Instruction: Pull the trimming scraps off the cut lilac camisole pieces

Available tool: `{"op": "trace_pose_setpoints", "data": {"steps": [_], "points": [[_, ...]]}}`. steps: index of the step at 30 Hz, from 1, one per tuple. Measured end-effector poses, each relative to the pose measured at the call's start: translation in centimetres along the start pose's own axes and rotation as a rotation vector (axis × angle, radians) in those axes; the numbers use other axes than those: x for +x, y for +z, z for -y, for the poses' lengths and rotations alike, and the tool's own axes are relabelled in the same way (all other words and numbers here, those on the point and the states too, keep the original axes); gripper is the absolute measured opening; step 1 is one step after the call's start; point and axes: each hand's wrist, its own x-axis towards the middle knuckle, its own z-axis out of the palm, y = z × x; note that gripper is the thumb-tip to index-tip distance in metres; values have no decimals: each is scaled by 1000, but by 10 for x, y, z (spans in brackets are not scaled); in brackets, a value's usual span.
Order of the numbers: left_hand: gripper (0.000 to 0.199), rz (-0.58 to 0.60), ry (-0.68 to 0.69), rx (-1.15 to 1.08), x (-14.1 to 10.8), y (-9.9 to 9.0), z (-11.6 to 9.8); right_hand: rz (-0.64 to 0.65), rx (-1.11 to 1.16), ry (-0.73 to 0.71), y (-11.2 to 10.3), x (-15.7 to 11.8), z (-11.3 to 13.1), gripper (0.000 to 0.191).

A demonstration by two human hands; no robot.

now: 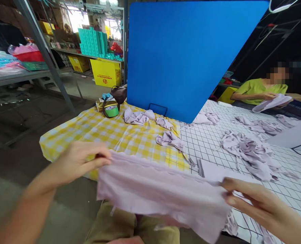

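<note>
A pale mauve piece of fabric (pixel 160 189) is stretched between my two hands, above my lap and the near table edge. My left hand (pixel 81 159) pinches its upper left corner between thumb and fingers. At the upper right corner, my right hand (pixel 254 200) grips it the same way. The cloth hangs down in soft folds, with a wavy upper edge, and is slightly blurred. Its lower right part droops lowest. Which garment it belongs to, if any, I cannot tell.
Crumpled mauve pieces (pixel 249 152) lie on a white grid-patterned cloth (pixel 203 142) and a yellow checked cloth (pixel 89 132). A tall blue board (pixel 186 54) stands behind. Green tape (pixel 111 111) sits at the far left. A co-worker (pixel 262 88) handles similar fabric at right.
</note>
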Motion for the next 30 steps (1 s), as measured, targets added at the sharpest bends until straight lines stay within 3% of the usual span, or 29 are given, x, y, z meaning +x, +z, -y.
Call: {"op": "trace_pose_setpoints", "data": {"steps": [2, 3, 6, 8, 11, 15, 18, 21, 26, 30], "points": [[18, 176, -131, -83, 20, 40, 25, 288, 79, 101, 28, 25, -14, 31], [18, 227, -161, -107, 29, 63, 39, 342, 89, 158, 46, 37, -22, 30], [17, 309, -205, -83, 49, 124, 77, 375, 47, 252, 99, 63, -49, 22], [16, 305, -217, -43, 57, 146, 94, 364, 5, 280, 123, 73, -65, 18], [14, 259, -219, -29, 68, 153, 104, 290, -1, 288, 135, 82, -82, 18], [10, 198, -230, -30, 85, 150, 112, 127, -24, 193, 132, 95, -92, 18], [10, 168, -209, 16, 96, 163, 122, 69, -22, 125, 136, 105, -92, 23], [22, 99, -222, 79, 96, 179, 129, -9, -21, 123, 148, 106, -89, 33], [45, -43, -276, 313, 68, 187, 122, -158, -53, 216, 168, 71, -84, 31], [43, 69, -154, 359, 50, 192, 98, -151, 2, 319, 176, 27, -83, 21]]}}
